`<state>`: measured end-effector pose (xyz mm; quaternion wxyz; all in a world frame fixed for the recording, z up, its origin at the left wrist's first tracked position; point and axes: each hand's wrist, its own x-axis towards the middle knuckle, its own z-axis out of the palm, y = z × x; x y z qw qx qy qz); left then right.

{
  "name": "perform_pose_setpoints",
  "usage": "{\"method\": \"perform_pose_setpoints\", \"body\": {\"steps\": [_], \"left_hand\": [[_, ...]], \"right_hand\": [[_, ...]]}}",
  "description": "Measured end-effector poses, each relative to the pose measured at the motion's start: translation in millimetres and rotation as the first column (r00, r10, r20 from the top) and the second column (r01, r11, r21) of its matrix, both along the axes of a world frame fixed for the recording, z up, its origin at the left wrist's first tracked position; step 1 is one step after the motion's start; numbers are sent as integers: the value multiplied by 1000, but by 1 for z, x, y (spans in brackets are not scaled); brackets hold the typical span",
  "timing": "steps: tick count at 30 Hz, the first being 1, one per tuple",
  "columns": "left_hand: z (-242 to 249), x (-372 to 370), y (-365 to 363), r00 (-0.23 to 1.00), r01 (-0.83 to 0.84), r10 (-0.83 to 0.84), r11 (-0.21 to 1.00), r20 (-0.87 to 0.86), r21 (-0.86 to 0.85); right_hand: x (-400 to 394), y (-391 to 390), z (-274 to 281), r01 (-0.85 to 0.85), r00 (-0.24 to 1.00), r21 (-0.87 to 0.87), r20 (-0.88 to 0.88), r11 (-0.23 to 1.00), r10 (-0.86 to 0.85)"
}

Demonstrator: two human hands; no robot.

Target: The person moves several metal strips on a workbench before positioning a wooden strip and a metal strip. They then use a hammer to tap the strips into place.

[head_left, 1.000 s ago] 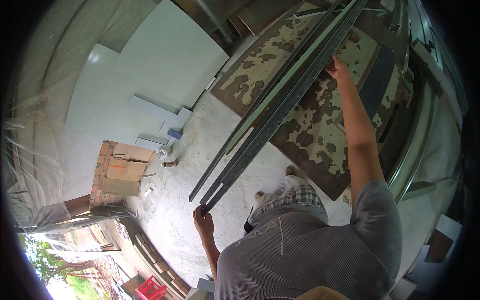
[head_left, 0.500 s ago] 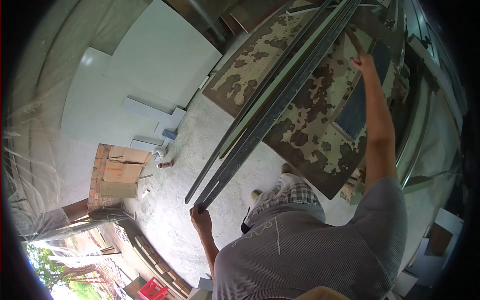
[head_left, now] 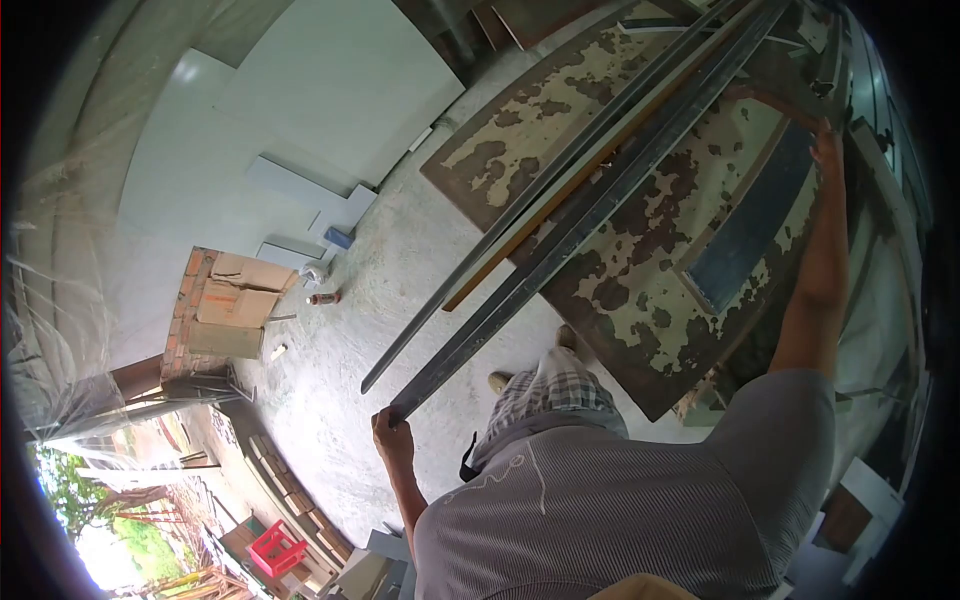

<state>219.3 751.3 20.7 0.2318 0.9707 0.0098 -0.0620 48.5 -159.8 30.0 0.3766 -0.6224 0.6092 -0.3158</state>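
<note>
My left hand (head_left: 393, 442) is closed round the near end of a long dark straight bar (head_left: 560, 265), which slants up and away over the worktable (head_left: 655, 375). Along the bar run a thinner dark strip (head_left: 440, 315) and a brown-edged strip (head_left: 540, 213). At the far right, with the arm stretched out, my right hand (head_left: 826, 148) is closed on a brown stick-like piece (head_left: 775, 100) that points left towards the bar. A dark blue-grey board (head_left: 752, 228) lies on the patchy, peeling tabletop below that hand.
Large pale panels (head_left: 300, 110) lie at the upper left, with small offcuts (head_left: 300, 195) on them. On the concrete floor (head_left: 330, 430) are a small bottle (head_left: 323, 298) and cardboard (head_left: 235, 305). A red plastic stool (head_left: 277, 548) stands at lower left.
My right hand has moved right, away from the bar, with the brown piece swinging flatter. The dark bar now lies farther from the neighbouring strips. My left hand stays at its end.
</note>
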Motion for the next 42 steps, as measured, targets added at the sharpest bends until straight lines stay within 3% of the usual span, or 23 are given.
{"method": "perform_pose_setpoints", "body": {"steps": [6,7,9,10,13,15,16,18,21,28,29,30,32,34,36,38,41,42], "left_hand": [[-16,9,5,999,33,-33,999,21,6],[-18,12,4,997,52,-53,999,58,13],[-19,16,1,998,44,-46,999,50,28],[-20,18,1,999,31,-33,999,39,45],[-29,19,6,995,72,-74,997,62,33],[-32,17,5,995,71,-73,997,70,30],[-33,16,5,995,69,-70,997,77,22],[-33,17,2,995,61,-62,998,75,23],[-37,21,4,994,68,-70,997,79,22],[-42,32,-3,990,75,-78,997,114,31],[-39,32,-7,991,60,-64,998,116,32],[-38,31,-8,994,71,-73,997,79,21],[-40,26,-12,994,26,-29,999,105,26],[-42,21,-10,994,5,-7,1000,112,20],[-42,17,-11,993,29,-34,999,115,39],[-39,14,-14,991,49,-56,997,124,61],[-36,10,-16,994,13,-13,1000,106,-2],[-36,9,-18,993,-20,19,1000,115,15]], "right_hand": [[-30,27,-43,260,957,59,114,964,-266],[-37,37,-46,266,956,59,115,962,-271],[-47,48,-71,184,895,164,379,969,-234],[-51,50,-82,188,894,166,379,968,-239],[-63,49,-104,102,955,181,256,978,-147],[-69,47,-107,46,966,-78,-249,996,-65],[-71,48,-111,46,966,-74,-249,996,-63],[-71,51,-114,47,910,-362,-369,931,-190],[-65,46,-109,123,873,-216,-441,969,-209],[-15,66,-87,345,770,-108,-536,932,-347],[3,95,-69,206,667,-411,-604,888,-435],[21,120,-56,12,567,-655,-618,755,-545],[52,152,-48,-210,779,-701,-541,681,-317],[78,170,-85,-418,857,-751,-512,511,-52],[112,221,-86,-484,858,-601,-468,636,211],[133,242,-97,-539,797,-494,-562,683,222],[146,242,-109,-515,783,-477,-601,713,163],[146,236,-110,-519,778,-542,-620,661,104]]}}
